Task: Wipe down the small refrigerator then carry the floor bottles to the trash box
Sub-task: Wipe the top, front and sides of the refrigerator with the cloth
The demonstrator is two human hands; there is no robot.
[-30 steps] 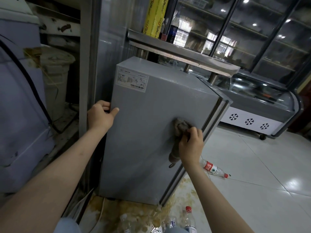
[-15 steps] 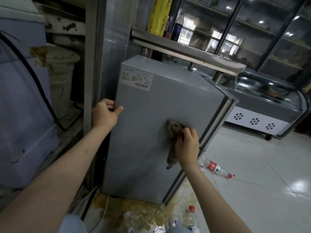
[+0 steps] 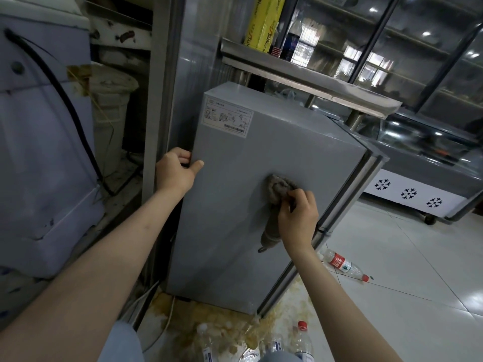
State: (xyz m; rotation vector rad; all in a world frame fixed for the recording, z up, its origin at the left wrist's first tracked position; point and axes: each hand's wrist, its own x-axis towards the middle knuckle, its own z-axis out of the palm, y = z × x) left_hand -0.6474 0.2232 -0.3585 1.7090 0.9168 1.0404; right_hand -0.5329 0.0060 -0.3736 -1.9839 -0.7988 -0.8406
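A small grey refrigerator (image 3: 230,205) stands on the floor, its side panel facing me. My left hand (image 3: 176,171) grips its rear left edge. Pressed flat against the middle of that panel is a grey-brown rag (image 3: 275,202), held by my right hand (image 3: 296,218); the rag's tail hangs down below my wrist. One clear plastic bottle with a red label (image 3: 342,265) lies on the tiles right of the fridge. More clear bottles (image 3: 303,340) stand or lie at the bottom edge, near my legs.
A sticky yellowish spill (image 3: 209,322) covers the floor under the fridge front. A steel shelf (image 3: 300,79) overhangs the fridge. A white appliance with a black cable (image 3: 44,152) stands left. A glass display freezer (image 3: 418,184) sits to the right, with tiled floor (image 3: 405,283) before it.
My right hand has slid the rag a little to the left and slightly up across the fridge's side panel. My left hand keeps the same hold on the rear edge.
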